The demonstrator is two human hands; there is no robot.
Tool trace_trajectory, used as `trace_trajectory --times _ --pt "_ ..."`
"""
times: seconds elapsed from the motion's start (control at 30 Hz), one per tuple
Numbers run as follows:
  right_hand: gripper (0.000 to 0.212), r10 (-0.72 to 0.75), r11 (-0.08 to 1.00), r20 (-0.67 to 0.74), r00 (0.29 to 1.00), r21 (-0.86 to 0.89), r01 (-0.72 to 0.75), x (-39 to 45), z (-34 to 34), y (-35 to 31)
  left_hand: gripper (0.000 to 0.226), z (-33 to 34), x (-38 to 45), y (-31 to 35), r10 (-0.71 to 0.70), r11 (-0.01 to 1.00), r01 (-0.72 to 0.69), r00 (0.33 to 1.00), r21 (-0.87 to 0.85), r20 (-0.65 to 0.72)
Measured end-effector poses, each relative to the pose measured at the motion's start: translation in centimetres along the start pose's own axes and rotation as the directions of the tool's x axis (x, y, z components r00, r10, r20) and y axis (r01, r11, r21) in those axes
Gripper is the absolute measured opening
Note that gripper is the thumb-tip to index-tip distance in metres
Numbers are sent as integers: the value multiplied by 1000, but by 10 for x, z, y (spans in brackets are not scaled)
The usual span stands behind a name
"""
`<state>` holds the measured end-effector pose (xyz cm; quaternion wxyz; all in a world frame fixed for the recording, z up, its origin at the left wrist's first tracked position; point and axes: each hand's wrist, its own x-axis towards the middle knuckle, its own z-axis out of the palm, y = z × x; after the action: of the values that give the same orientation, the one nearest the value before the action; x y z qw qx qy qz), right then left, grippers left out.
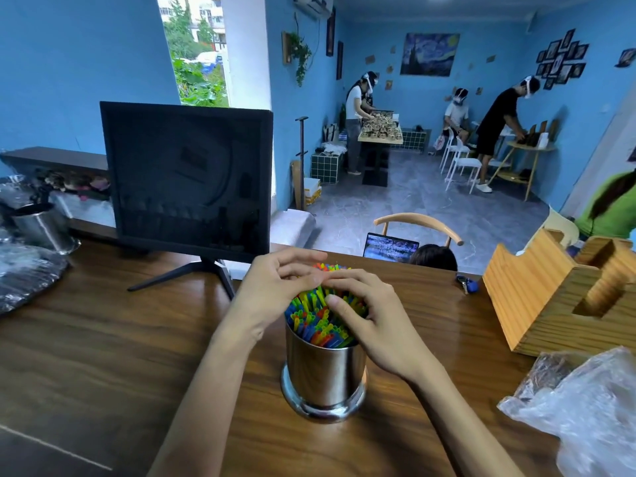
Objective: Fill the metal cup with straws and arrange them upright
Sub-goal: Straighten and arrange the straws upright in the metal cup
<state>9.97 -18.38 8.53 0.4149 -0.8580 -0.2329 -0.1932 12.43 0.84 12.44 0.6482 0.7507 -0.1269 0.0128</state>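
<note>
A shiny metal cup (325,376) stands on the wooden table (113,339) in front of me, packed with many coloured straws (311,316) that stand upright and stick out above its rim. My left hand (272,287) curls round the straw tops from the left. From the right, my right hand (371,318) wraps them, thumb pressed on the straw ends. The fingertips of both hands meet over the far side of the bundle and hide the straws there.
A black monitor (189,180) stands behind the cup. A second metal cup (43,227) and dark plastic bags (27,270) lie at far left. A wooden holder (564,290) and a clear plastic bag (585,407) sit at right. Several people work in the room beyond.
</note>
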Motion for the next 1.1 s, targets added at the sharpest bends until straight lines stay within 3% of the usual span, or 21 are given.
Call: trace_trajectory --times 0.1,0.2,0.27,0.37,0.57,0.67,0.9,1.0,1.1 --pt "28 8 1000 4 1000 -20 -8 1 2 0 34 -1 -4 -1 63 992 -59 997 108 -39" --pt "33 5 1000 5 1000 -29 -5 0 4 2 20 -5 -18 2 122 986 -110 989 127 -85" --pt "34 5 1000 -3 1000 -22 -5 -1 5 3 12 -13 -33 3 89 992 -88 996 90 0" --pt "35 9 1000 -22 1000 9 -9 -2 6 5 25 -24 -49 1 -1 985 -27 987 169 161" --pt "32 19 998 -35 999 62 -17 -2 9 5 12 -20 -51 -9 170 932 -163 985 325 5" --pt "35 24 990 -32 999 142 -19 -4 7 10 17 -10 -55 -14 285 879 -241 957 412 -49" --pt "37 46 953 1 999 299 -44 -9 4 21 27 7 -52 -24 445 742 -367 895 561 -3" --pt "38 87 897 39 995 431 -96 -9 3 23 36 12 -53 -26 455 749 -365 890 553 -30" --pt "32 132 871 14 991 476 -123 -9 4 26 19 14 -56 -26 459 774 -399 888 491 -2"
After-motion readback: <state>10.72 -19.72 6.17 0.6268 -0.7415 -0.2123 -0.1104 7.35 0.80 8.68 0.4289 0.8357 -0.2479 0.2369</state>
